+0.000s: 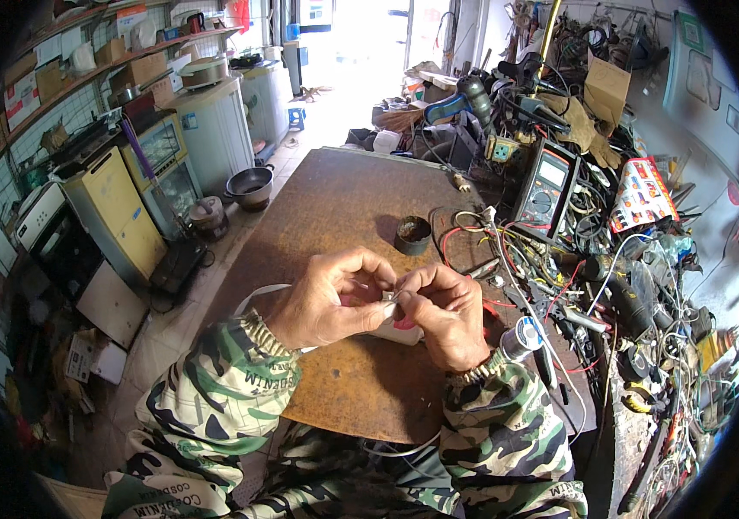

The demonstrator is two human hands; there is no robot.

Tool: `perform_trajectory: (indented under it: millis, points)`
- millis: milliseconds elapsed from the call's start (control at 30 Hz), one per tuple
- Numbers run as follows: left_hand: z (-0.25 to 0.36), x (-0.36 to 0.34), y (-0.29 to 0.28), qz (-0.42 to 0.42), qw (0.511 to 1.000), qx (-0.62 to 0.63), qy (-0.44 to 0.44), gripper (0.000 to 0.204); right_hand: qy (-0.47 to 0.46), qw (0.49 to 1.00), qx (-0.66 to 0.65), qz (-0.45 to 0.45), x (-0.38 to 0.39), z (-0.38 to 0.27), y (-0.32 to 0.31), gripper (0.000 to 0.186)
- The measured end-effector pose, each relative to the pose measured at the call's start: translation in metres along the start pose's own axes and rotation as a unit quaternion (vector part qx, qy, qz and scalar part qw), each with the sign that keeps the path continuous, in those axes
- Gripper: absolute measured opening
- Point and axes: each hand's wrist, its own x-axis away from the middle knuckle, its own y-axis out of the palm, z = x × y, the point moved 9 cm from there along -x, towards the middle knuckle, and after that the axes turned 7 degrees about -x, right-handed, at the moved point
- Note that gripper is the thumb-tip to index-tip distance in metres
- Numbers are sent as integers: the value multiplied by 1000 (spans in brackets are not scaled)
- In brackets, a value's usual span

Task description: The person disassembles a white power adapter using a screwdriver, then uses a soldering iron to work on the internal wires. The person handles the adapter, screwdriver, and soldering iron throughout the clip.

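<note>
Between left hand [335,298] and right hand [449,322], pinching together, I see a piece [390,296]; slack pinching could drop it.

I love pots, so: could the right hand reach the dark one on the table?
Probably yes: the dark pot sits just beyond the right hand, nothing blocking, though that hand pinches a small thing.

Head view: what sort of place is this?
Probably an electrical or appliance repair shop: a multimeter and tangled cables on the right, boxy appliances along the left.
</note>
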Motion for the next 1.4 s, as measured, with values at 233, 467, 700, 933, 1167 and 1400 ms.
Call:
perform_trajectory:
  millis: [233,467,700,933,1167,1400]
  points:
    - [-22,-2,-5,-22,999,16,-33,21,-15,999,21,31,0,-4,-2,9]
    - [-12,-7,-12,6,999,-7,41,12,-22,1000,-7,15,-1,0,-3,11]
    - [-5,-7,-16,29,993,-72,93,11,-33,999,37,15,-1,0,-5,8]
    - [-14,-6,-14,26,998,-48,43,11,-26,999,31,16,-1,3,-6,8]
    - [-23,-3,-10,28,1000,-3,1,12,-25,999,30,21,-1,6,-8,6]
    - [-18,-5,-6,12,1000,14,-6,11,-28,998,44,28,1,-1,-7,7]
